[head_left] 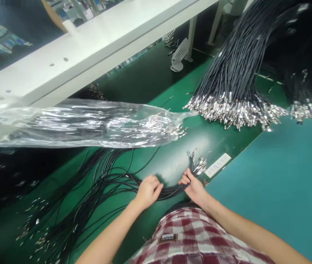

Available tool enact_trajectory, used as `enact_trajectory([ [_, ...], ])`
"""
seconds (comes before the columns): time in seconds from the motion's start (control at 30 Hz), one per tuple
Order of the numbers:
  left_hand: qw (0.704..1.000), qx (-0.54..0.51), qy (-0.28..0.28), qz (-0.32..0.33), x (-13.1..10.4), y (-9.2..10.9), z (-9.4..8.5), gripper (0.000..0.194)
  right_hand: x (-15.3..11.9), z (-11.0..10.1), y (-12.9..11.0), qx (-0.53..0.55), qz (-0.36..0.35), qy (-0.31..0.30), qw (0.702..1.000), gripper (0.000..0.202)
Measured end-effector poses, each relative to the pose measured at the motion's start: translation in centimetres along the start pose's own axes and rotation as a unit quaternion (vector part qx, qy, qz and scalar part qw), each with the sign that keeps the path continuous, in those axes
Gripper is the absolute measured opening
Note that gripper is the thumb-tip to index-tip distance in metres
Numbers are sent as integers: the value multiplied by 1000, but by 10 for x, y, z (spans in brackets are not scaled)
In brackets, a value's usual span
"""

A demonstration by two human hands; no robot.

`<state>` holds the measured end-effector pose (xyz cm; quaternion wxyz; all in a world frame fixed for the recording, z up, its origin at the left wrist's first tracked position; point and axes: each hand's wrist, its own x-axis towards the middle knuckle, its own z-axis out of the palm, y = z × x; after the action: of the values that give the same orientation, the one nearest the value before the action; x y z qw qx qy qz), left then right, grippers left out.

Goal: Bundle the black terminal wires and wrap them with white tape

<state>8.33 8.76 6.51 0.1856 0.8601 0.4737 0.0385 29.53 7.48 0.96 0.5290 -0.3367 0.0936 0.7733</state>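
A bundle of black cables (pixel 169 192) runs across the green table in front of my body. Near its metal-tipped right end, my right hand (pixel 193 185) is wrapped round the cables, with the silver connectors (pixel 200 165) sticking out above the fingers. My left hand (pixel 149 190) is closed on the same bundle, a short way to the left. From there the cables fan out towards the lower left, ending in small metal tips. Just above them lies a clear plastic bag (pixel 103 124) holding more dark cables, its metal tips at the right end.
A thick hank of black cables (pixel 235 66) with silver connectors lies at the upper right, beside another dark one. A white label (pixel 218 165) is stuck near the green table's edge. A white beam (pixel 90 40) crosses the upper left. Behind it, part of a person (pixel 26 18) shows.
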Motion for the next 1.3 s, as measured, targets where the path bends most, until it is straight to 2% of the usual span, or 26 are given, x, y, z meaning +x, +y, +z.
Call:
enact_trajectory([
  [0.1, 992, 41, 81, -83, 61, -35, -4, 19, 3, 2, -1, 1, 17, -19, 1000, 37],
  [0.2, 987, 101, 62, -110, 112, -67, -2, 36, 6, 2, -1, -3, 30, -24, 999, 37],
  [0.3, 986, 126, 32, -108, 141, -80, 4, 32, 11, 0, -2, 9, 44, -11, 999, 37],
  [0.4, 982, 132, 32, -130, 148, -79, 5, 19, 16, -3, -4, 20, 56, -5, 998, 37],
  [0.5, 982, 134, 11, -135, 141, -66, 4, 6, 20, -4, -4, 26, 61, 5, 998, 34],
  [0.6, 988, 90, -15, -124, 121, -44, 5, 8, 22, -4, -4, 18, 54, 39, 998, 25],
  [0.73, 988, -53, -4, -145, 77, -9, 14, 16, 20, -2, -4, 10, 40, 49, 998, 33],
  [0.83, 985, -138, 31, -102, 39, 13, 24, 22, 16, 0, -4, -2, 24, 38, 999, 32],
  [0.9, 984, -161, 32, -70, 18, 25, 30, 26, 14, 1, -4, -11, 13, 34, 999, 29],
  [1.0, 985, -170, 11, -41, -2, 34, 36, 30, 12, 1, -1, -33, 3, 55, 998, 27],
  [1.1, 984, -173, 8, -27, -12, 35, 36, 31, 9, 0, 1, -64, -17, 70, 995, 32],
  [1.2, 984, -174, 13, -22, -18, 34, 32, 33, 6, 1, 0, -79, -36, 60, 994, 39],
  [1.3, 986, -166, 8, -12, -23, 37, 27, 33, 1, 2, -2, -53, -30, 33, 998, 38],
])
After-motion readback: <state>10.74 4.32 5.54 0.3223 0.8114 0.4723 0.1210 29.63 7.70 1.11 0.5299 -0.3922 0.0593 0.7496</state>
